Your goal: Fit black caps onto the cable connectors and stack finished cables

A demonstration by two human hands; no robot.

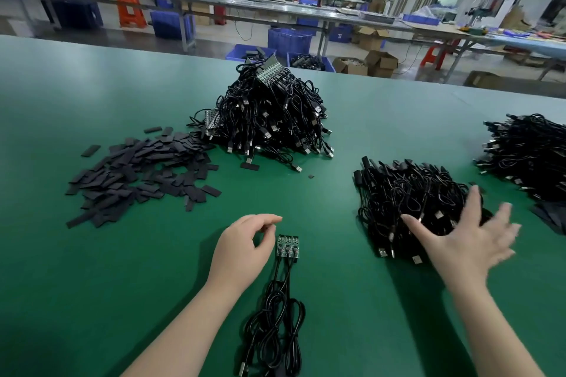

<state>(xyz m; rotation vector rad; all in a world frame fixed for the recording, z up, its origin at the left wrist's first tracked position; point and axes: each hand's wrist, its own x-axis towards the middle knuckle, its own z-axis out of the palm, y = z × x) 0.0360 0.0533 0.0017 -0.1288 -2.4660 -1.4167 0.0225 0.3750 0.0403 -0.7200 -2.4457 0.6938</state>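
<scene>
Green table (92, 300), bearing four stocks. Largest: uncapped heap (269, 119), far centre. Next: capped stack (410, 202), right of centre; further bundle (533, 156) at right edge. Then cap pile (141, 171), left, spread flat.

Right hand (471, 239) spread wide over near edge of capped stack, fingers straight, holding nothing; blurred, contact not certain. Left hand (245, 246) loosely curled just beside boards (288, 246), gripping nothing.

Step judged: one cable stacked, next capping not yet begun. Three bare boards side by side near centre front, uncapped. Long axis running away from wearer; board ends pointing toward far heap, leads (275, 330) trailing back in loose coils.

Next move calls for: cap fetched from left pile, opening aligned with board end, slid on along that axis.
</scene>
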